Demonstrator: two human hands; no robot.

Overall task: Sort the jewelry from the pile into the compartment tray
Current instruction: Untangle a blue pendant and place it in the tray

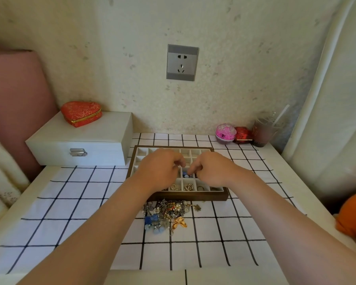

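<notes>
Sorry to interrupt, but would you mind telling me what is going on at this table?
A person is sorting jewelry. The left hand and right hand hover, fingers curled, over a middle cell of the brown wooden, white-lined compartment tray, where small blue pieces lie; whether either pinches anything is unclear. The tangled jewelry pile lies on the checked cloth in front of the tray.

This is a room in a home. The wall has pale wallpaper with tiny flowers (245,58) and a grey wall socket (182,62). A soft pink padded cushion (14,103) stands on the left, and a white curtain (327,99) hangs on the right. A white tablecloth with black squares (80,202) covers the table. On it sits a brown wooden tray with small white compartments (189,196). Beside the tray is a white box with a metal clasp (80,145), with a red heart-shaped cloth box (81,113) on top.
</notes>
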